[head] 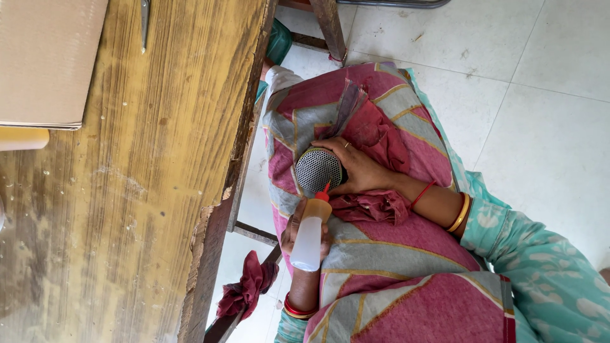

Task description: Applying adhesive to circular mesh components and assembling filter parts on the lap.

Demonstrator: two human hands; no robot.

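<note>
My right hand (363, 170) grips a round perforated metal mesh piece (318, 169) against a dark red rag (375, 206) on my lap. In my left hand (293, 230) is a translucent squeeze bottle (309, 240) with yellowish liquid at its top and a red nozzle. The nozzle tip touches the lower edge of the mesh piece. A pink and grey patterned cloth (406, 254) covers my lap under both hands. Bangles circle both wrists, and my right arm wears a teal sleeve (546, 267).
A worn wooden table (127, 203) fills the left side, with a cardboard box (44, 57) and a thin metal tool (145, 22) on it. A red cloth (246, 291) hangs on the table frame. White floor tiles (521, 95) lie to the right.
</note>
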